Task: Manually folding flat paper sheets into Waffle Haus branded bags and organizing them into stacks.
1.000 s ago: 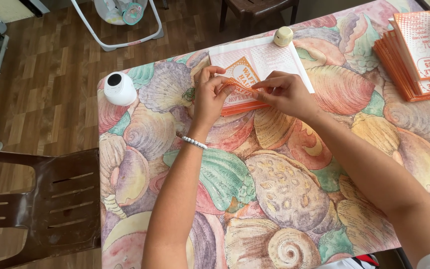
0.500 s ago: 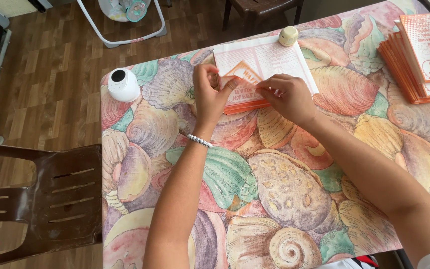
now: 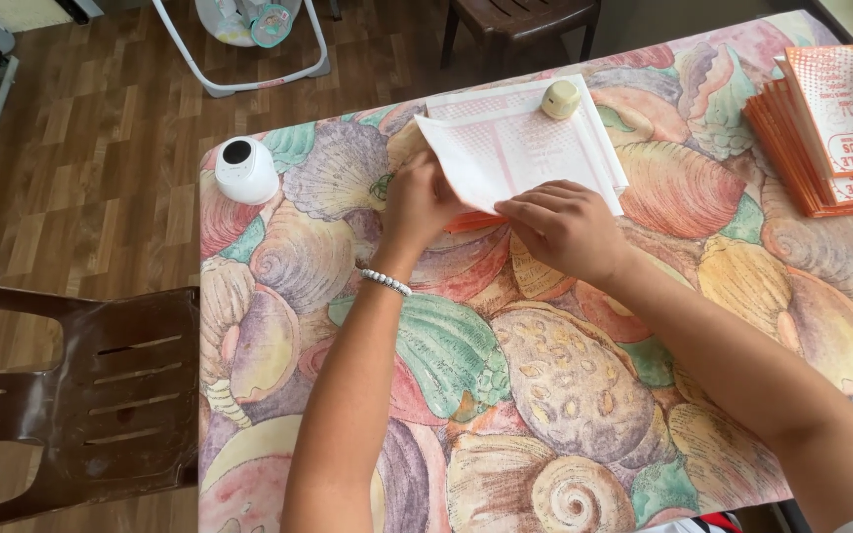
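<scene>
- Counter [image 3: 545, 395], w/ seashell-print cloth, carries everything; brown chair [image 3: 81, 395] sits at its left edge.
- Stack of orange printed bags [image 3: 821, 138] lies at far right, well apart from my hands.
- White paper sheets [image 3: 525, 148], w/ faint red print, lie at the counter's far middle; the top sheet is lifted and folding over. Looks thin, light and floppy, creases easily, so best held at edges/corners.
- My right hand [image 3: 570, 227] presses flat on the sheet's near edge, fingers together.
- My left hand [image 3: 422, 202] is closed, pinching the sheet's left edge; beaded bracelet [image 3: 385, 282] on the wrist.
- White round bottle [image 3: 246, 170] stands near the left corner.
- Small cream cap [image 3: 561, 99] rests on the sheets.
</scene>
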